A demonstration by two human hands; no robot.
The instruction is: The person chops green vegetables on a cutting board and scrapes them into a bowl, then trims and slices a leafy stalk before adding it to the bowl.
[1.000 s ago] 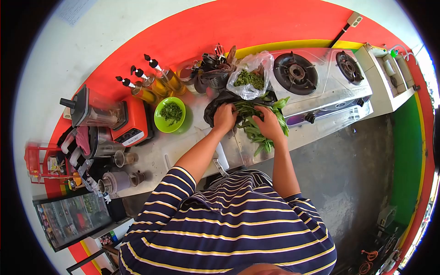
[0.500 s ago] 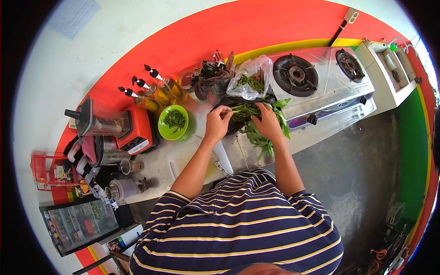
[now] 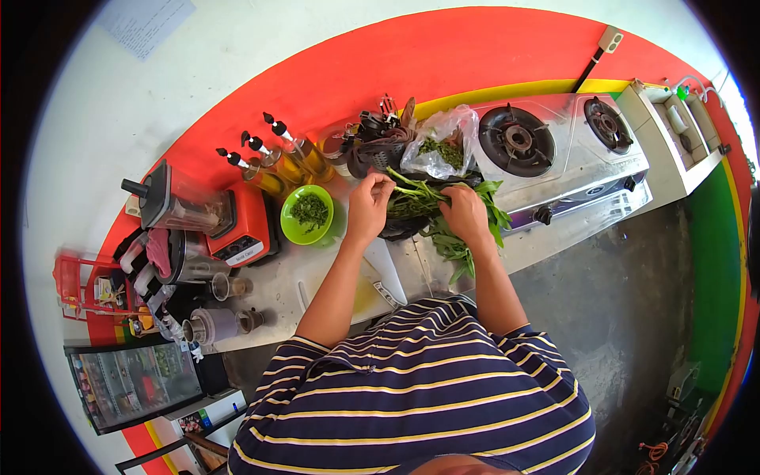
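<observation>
My right hand [image 3: 465, 214] is closed around a few stalks of long-leafed greens [image 3: 453, 247]. Their pale green stems point left toward my left hand [image 3: 370, 207]. The fingers of that hand are pinched together beside the stem ends; what lies between them is hidden. Under the stalks, more greens rest on a black plastic bag [image 3: 402, 229]. Left of my left hand stands a bright green bowl [image 3: 290, 229] holding torn leaves. Below my left forearm, a knife [image 3: 387, 293] lies on a white cutting board [image 3: 388, 265].
A clear plastic bag [image 3: 427, 162] of greens sits behind my hands, next to a utensil holder [image 3: 386, 154]. The gas stove [image 3: 574, 170] is on the right. Oil bottles [image 3: 289, 168], a red blender [image 3: 241, 218] and glass jars line the left side.
Some stalks have been lifted from the pile, and their stems now rise between my hands. My right hand has closed around them. The view has shifted slightly.
</observation>
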